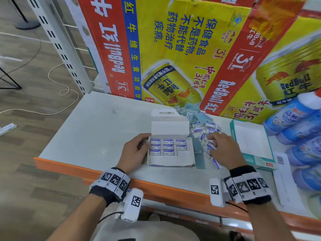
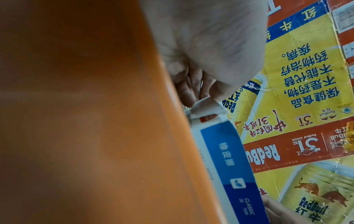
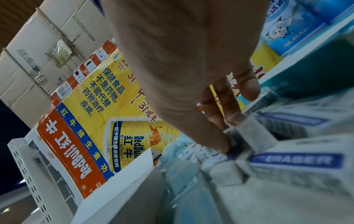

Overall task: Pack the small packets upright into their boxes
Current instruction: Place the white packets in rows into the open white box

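An open white box (image 1: 184, 160) sits at the shelf's front, its lid flap up, with several blue-and-white eraser packets (image 1: 168, 146) standing in rows inside; its front right part is bare. My left hand (image 1: 146, 142) grips the box's left wall; in the left wrist view the left hand (image 2: 199, 94) pinches a torn flap of the box (image 2: 206, 106). My right hand (image 1: 211, 142) is over a pile of loose packets (image 1: 199, 126) just right of the box and pinches one packet (image 1: 212, 146). In the right wrist view the right hand (image 3: 229, 121) holds that packet (image 3: 249, 131).
Red Bull cartons (image 1: 173, 49) wall off the back of the shelf. A teal-edged open box (image 1: 251, 143) lies to the right, with blue bottles (image 1: 295, 119) beyond it. The shelf has an orange front edge (image 1: 69, 168). A pale blue strip (image 1: 198, 150) lies beside the white box.
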`<state>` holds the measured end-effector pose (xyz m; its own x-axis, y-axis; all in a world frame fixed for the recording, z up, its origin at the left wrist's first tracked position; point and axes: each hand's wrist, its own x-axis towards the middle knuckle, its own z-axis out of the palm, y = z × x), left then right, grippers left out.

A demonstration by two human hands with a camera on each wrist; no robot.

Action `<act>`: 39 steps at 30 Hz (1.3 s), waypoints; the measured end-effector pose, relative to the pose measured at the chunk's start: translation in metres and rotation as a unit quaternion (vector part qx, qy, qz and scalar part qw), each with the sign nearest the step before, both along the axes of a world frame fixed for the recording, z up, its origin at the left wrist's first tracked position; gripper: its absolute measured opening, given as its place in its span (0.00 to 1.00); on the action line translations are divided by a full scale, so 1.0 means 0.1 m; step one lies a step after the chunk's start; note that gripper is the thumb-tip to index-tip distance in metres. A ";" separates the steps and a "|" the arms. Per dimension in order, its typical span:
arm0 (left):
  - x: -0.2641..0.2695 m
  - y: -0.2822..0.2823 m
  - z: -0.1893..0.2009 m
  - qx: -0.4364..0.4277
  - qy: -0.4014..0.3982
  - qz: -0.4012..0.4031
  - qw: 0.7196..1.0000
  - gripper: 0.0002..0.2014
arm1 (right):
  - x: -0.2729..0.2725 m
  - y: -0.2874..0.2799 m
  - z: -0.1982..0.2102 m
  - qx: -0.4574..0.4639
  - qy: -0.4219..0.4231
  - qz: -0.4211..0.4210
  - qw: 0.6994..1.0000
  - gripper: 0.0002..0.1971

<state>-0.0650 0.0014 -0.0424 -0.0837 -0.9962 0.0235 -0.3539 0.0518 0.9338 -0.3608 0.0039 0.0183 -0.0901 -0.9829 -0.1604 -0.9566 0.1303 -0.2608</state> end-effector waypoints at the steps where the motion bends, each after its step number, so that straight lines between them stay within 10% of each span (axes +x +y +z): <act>1: 0.00 0.00 0.00 0.002 0.001 0.001 1.000 0.15 | 0.00 0.01 -0.01 -0.004 -0.003 0.000 1.000 0.18; 19: -0.01 0.03 0.03 -0.003 0.001 0.003 1.000 0.16 | 0.21 0.09 0.02 -0.105 -0.258 0.030 0.960 0.15; 39: -0.02 0.02 0.05 -0.004 -0.017 0.008 1.000 0.14 | 0.48 0.04 -0.07 -0.069 -0.117 0.226 0.965 0.03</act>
